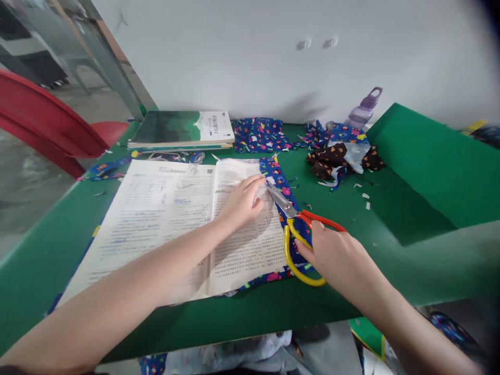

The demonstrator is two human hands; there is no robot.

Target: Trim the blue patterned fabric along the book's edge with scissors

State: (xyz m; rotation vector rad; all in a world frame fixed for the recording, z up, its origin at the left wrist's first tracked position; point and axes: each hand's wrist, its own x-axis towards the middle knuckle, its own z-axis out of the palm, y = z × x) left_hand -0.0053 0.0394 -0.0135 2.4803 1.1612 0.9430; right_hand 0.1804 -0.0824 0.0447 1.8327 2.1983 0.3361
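An open printed book (156,224) lies on blue patterned fabric (278,179), which shows along its right and lower edges. My left hand (242,200) rests on the right page near its upper right side, fingers stretched out and thumb apart. Close to those fingertips are the blade tips of a pair of scissors (287,208) with one red and one yellow handle. My right hand (332,247) is closed around the scissors' handles, just right of the page. The blades look nearly together and lie over the fabric strip; whether fabric sits between them cannot be made out.
Stacked books (183,129) lie at the back left, beside a folded patterned cloth (258,135). Crumpled brown and blue fabric scraps (344,153), a purple bottle (363,109) and a green panel (422,161) are at the right. A red chair (47,120) stands left of the green table (390,271).
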